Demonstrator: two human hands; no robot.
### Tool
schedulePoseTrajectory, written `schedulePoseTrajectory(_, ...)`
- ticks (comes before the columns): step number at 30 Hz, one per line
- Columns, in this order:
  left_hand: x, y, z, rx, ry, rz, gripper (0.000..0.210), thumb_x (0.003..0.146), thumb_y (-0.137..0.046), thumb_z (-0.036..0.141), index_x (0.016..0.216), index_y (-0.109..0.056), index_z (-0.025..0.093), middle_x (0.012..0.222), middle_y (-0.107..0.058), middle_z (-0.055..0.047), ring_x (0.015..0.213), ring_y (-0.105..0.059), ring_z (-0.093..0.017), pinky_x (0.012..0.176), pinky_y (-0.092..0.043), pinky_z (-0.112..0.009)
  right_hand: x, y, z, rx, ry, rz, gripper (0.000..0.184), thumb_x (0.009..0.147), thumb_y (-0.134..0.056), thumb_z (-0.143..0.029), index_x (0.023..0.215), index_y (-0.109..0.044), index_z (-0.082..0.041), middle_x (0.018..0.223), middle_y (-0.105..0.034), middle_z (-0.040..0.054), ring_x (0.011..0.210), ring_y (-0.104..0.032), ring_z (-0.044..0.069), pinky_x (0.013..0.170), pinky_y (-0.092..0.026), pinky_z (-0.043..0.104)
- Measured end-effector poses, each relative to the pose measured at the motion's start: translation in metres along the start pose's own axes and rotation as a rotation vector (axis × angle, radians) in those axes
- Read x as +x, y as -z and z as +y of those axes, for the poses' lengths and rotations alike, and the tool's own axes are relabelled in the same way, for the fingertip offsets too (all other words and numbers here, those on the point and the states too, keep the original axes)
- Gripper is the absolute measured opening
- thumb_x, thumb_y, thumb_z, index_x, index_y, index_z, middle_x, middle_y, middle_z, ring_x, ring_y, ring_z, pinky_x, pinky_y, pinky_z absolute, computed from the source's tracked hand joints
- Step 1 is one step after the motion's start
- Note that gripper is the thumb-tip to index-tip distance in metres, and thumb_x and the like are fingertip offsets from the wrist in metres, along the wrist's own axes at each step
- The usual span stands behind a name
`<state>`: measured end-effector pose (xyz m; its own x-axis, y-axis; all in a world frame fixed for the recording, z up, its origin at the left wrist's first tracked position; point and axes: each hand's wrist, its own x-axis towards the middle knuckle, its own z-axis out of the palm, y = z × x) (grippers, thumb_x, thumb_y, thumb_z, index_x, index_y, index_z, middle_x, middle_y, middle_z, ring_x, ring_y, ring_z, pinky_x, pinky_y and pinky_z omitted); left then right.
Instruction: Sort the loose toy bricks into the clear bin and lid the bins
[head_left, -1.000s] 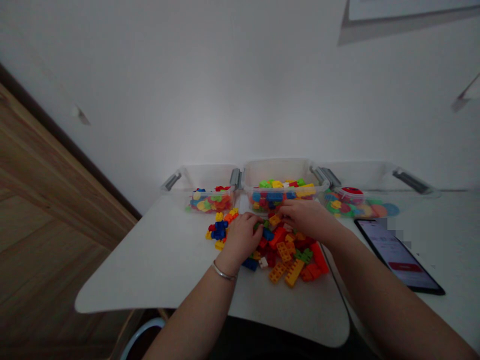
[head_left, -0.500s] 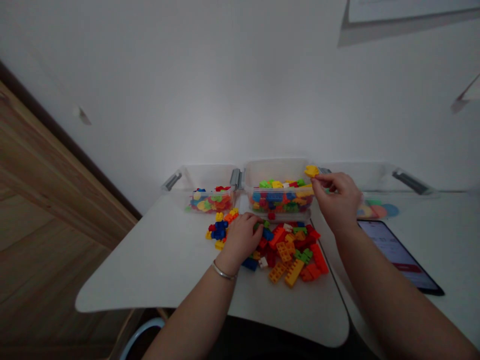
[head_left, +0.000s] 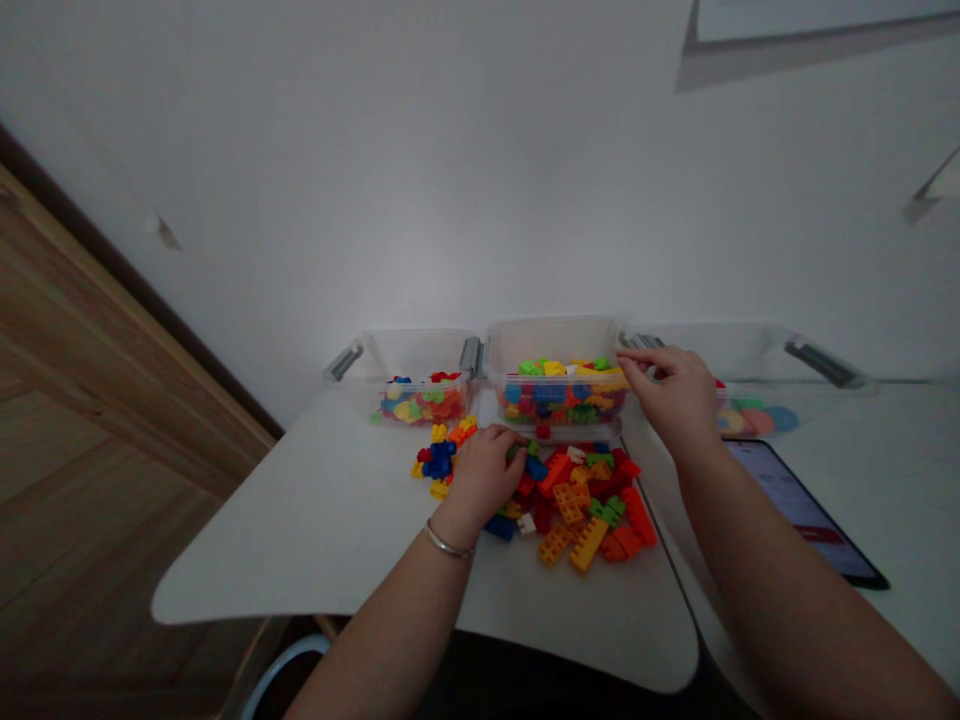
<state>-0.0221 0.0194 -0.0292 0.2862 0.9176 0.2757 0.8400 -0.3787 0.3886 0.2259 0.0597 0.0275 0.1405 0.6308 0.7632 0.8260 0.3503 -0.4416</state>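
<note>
My left hand (head_left: 487, 468) rests on a loose pile of toy building bricks (head_left: 570, 500) in red, orange, yellow, green, blue and white. Its fingers curl down among the bricks, and what lies under them is hidden. My right hand (head_left: 673, 398) is at the right side of a clear plastic box (head_left: 555, 335) half filled with bricks. Index finger and thumb stretch out to the box's rim, their tips close together, with no brick visible between them. A long yellow brick (head_left: 609, 379) lies in the box just below those fingertips.
A second clear box (head_left: 420, 345) with small colourful pieces stands to the left. On the right is another clear box (head_left: 720, 345), with coloured discs (head_left: 757, 420) in front. A phone (head_left: 806, 515) lies by my right forearm. The white table (head_left: 300, 530) meets the wall.
The yellow brick that was between my right finger and thumb is gone from them. My right fingers now reach slightly further left at the box. My left hand has stayed on the pile.
</note>
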Motion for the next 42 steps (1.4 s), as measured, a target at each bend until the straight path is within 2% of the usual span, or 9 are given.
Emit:
schedulePoseTrajectory(5, 0.001, -0.003, -0.003, -0.050, 0.015, 0.025, 0.026, 0.092, -0.049, 0.025, 0.112, -0.064, 0.019, 0.111, -0.068, -0.007, 0.105, -0.062, -0.022, 0.096, -0.048, -0.037, 0.002, 0.021, -0.023, 0.117, 0.071, -0.006, 0.017, 0.083, -0.061, -0.032, 0.085, -0.075, -0.023, 0.070, -0.062, 0.0020, 0.062, -0.052, 0.016, 0.061, -0.042, 0.031)
schedulePoseTrajectory(10, 0.004, -0.005, -0.006, -0.196, 0.059, 0.095, 0.023, 0.091, -0.049, 0.021, 0.109, -0.064, 0.019, 0.108, -0.070, -0.007, 0.103, -0.064, -0.021, 0.094, -0.049, -0.036, -0.008, 0.036, -0.056, 0.156, 0.147, -0.233, 0.014, 0.082, -0.062, -0.029, 0.084, -0.074, -0.023, 0.071, -0.063, 0.0021, 0.061, -0.053, 0.015, 0.057, -0.040, 0.028)
schedulePoseTrajectory(15, 0.007, -0.002, -0.006, -0.404, 0.178, 0.196, 0.019, 0.088, -0.050, 0.015, 0.098, -0.066, 0.017, 0.099, -0.071, -0.005, 0.095, -0.066, -0.017, 0.088, -0.052, -0.030, -0.024, 0.024, -0.074, 0.080, 0.186, -0.579, 0.010, 0.082, -0.063, -0.025, 0.083, -0.073, -0.024, 0.079, -0.068, 0.0017, 0.075, -0.060, 0.016, 0.067, -0.044, 0.029)
schedulePoseTrajectory(19, 0.007, 0.000, -0.005, -0.360, 0.175, 0.194, 0.018, 0.086, -0.053, 0.012, 0.092, -0.068, 0.018, 0.096, -0.071, -0.005, 0.096, -0.065, -0.018, 0.090, -0.051, -0.031, -0.035, 0.006, -0.077, -0.031, 0.181, -0.816, 0.010, 0.082, -0.064, -0.026, 0.084, -0.073, -0.023, 0.089, -0.069, 0.0031, 0.084, -0.064, 0.019, 0.069, -0.045, 0.029)
schedulePoseTrajectory(23, 0.005, -0.001, -0.005, -0.267, 0.146, 0.190, 0.017, 0.086, -0.054, 0.014, 0.091, -0.069, 0.019, 0.096, -0.071, -0.005, 0.096, -0.065, -0.020, 0.091, -0.050, -0.034, -0.043, -0.005, -0.077, -0.121, 0.180, -0.935, 0.010, 0.079, -0.066, -0.024, 0.086, -0.074, -0.023, 0.095, -0.070, 0.0042, 0.090, -0.065, 0.022, 0.069, -0.046, 0.030)
schedulePoseTrajectory(29, 0.004, -0.001, -0.007, -0.187, 0.129, 0.131, 0.018, 0.086, -0.053, 0.014, 0.092, -0.069, 0.019, 0.098, -0.071, -0.006, 0.098, -0.064, -0.021, 0.091, -0.050, -0.035, -0.046, -0.008, -0.075, -0.138, 0.251, -0.941, 0.011, 0.076, -0.065, -0.016, 0.080, -0.073, -0.023, 0.089, -0.071, 0.0048, 0.085, -0.065, 0.022, 0.065, -0.044, 0.029)
schedulePoseTrajectory(36, 0.002, 0.002, -0.006, -0.144, 0.085, 0.116, 0.021, 0.085, -0.052, 0.011, 0.091, -0.070, 0.021, 0.097, -0.071, -0.005, 0.097, -0.064, -0.021, 0.091, -0.050, -0.035, -0.038, -0.002, -0.067, -0.068, 0.278, -0.899, 0.012, 0.078, -0.061, -0.015, 0.077, -0.070, -0.023, 0.084, -0.070, 0.0032, 0.085, -0.063, 0.020, 0.072, -0.045, 0.030)
schedulePoseTrajectory(39, 0.002, 0.003, -0.005, -0.134, 0.091, 0.106, 0.021, 0.085, -0.052, 0.011, 0.091, -0.070, 0.021, 0.098, -0.070, -0.005, 0.098, -0.063, -0.020, 0.093, -0.049, -0.035, -0.029, 0.008, -0.064, -0.003, 0.284, -0.851, 0.009, 0.078, -0.062, -0.017, 0.077, -0.069, -0.023, 0.080, -0.068, 0.0017, 0.082, -0.061, 0.018, 0.073, -0.044, 0.030)
schedulePoseTrajectory(42, 0.003, 0.003, -0.005, -0.109, 0.102, 0.105, 0.019, 0.086, -0.053, 0.014, 0.091, -0.070, 0.020, 0.097, -0.069, -0.006, 0.096, -0.063, -0.020, 0.091, -0.049, -0.035, -0.017, 0.021, -0.060, 0.062, 0.337, -0.724, 0.006, 0.079, -0.063, -0.019, 0.078, -0.068, -0.023, 0.078, -0.066, 0.0012, 0.080, -0.058, 0.018, 0.073, -0.043, 0.030)
